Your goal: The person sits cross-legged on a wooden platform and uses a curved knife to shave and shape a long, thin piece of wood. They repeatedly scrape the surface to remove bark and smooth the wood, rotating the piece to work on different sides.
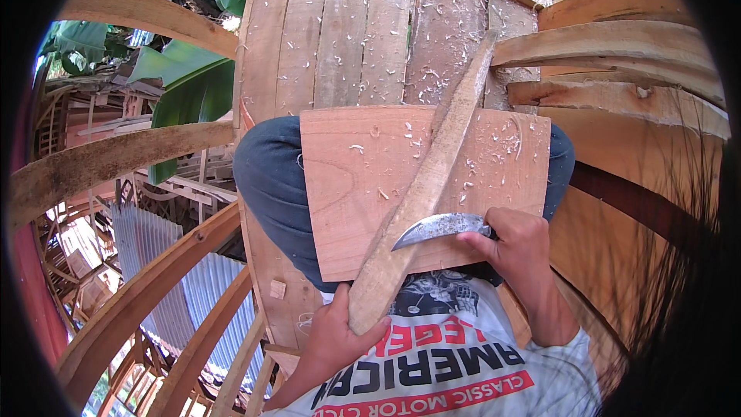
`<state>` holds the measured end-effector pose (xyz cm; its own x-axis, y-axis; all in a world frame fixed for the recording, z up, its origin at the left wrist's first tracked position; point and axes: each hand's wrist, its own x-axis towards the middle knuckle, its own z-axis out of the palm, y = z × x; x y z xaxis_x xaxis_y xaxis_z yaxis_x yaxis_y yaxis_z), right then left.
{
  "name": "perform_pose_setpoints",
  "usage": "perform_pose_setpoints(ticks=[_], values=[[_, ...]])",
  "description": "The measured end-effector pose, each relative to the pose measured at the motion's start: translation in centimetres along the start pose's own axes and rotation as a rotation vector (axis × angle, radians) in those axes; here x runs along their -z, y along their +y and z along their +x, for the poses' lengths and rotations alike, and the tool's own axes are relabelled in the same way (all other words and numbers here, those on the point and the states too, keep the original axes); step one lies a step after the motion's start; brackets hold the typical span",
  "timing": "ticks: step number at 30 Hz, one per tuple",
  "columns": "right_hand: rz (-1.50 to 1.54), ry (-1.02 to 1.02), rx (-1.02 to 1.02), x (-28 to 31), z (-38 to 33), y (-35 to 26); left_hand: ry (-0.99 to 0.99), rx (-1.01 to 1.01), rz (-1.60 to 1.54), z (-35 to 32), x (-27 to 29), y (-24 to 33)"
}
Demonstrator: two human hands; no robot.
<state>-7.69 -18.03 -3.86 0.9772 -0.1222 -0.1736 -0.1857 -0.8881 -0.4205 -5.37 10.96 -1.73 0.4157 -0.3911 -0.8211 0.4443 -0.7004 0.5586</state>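
Note:
My left hand (336,336) grips the near end of a long narrow wooden stick (432,177), which runs diagonally up and to the right. The stick lies across a flat reddish wooden board (347,177) resting on my lap. My right hand (515,243) holds a knife with a curved metal blade (438,228). The blade's edge lies against the stick's right side near its lower end. Wood shavings are scattered over the board.
I sit on a platform of pale planks (340,38) strewn with shavings. Curved wooden beams (116,158) arc around on the left and right. Corrugated metal sheets (166,262) and green leaves (193,85) lie below on the left.

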Motion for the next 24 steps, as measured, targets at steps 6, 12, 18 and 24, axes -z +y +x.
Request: perform_pose_setpoints(ticks=[6,12,18,24], values=[[0.001,-0.004,-0.003,0.0,0.1,0.1,-0.001,0.006,0.007,-0.1,0.0,0.2],[-0.025,-0.016,0.000,0.1,0.2,0.2,-0.012,0.016,-0.024,-0.1,0.1,0.5],[-0.072,0.230,-0.329,-0.3,1.7,3.5,0.063,-0.066,0.002,0.0,-0.5,-1.2],[-0.023,0.125,-0.399,2.7,0.8,5.3,0.118,-0.111,0.037,-0.1,-0.8,-1.5]])
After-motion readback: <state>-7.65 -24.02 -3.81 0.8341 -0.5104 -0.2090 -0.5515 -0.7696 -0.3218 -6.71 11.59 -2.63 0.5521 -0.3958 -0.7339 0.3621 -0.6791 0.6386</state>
